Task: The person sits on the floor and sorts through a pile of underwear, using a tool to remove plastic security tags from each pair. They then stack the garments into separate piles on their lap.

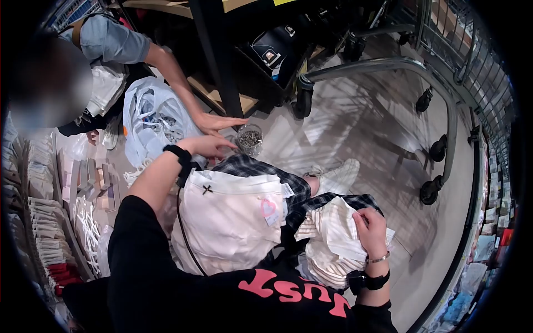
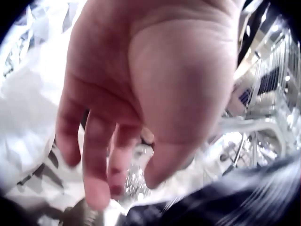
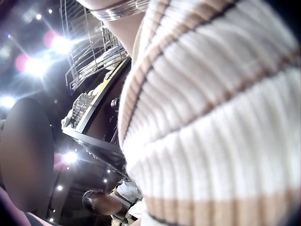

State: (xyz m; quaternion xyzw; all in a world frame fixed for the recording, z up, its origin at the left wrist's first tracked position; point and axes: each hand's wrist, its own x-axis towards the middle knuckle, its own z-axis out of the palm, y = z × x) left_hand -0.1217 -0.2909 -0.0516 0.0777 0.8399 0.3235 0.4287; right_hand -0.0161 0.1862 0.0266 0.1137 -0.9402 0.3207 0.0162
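Observation:
In the head view my left hand [image 1: 208,147] reaches out beside a clear round container of small metal pieces [image 1: 249,139]. Its fingers point down, slightly bent and spread, in the left wrist view [image 2: 146,89], with no object held. My right hand [image 1: 371,230] pinches a cream striped ribbed garment [image 1: 327,244] bunched on the lap, whose cloth [image 3: 211,113] fills much of the right wrist view. Across the lap lies a white garment [image 1: 227,222] with a pink heart and a tag. Another person's hand [image 1: 219,123] extends to the container from the far side.
A white plastic bag [image 1: 155,125] stands at the left, near the other person. Folded goods [image 1: 47,222] line the left shelf. Beyond the lap are a dark rack post [image 1: 219,61], a wheeled metal frame [image 1: 383,64] and a wire cart [image 1: 480,72]. Packets line the right edge.

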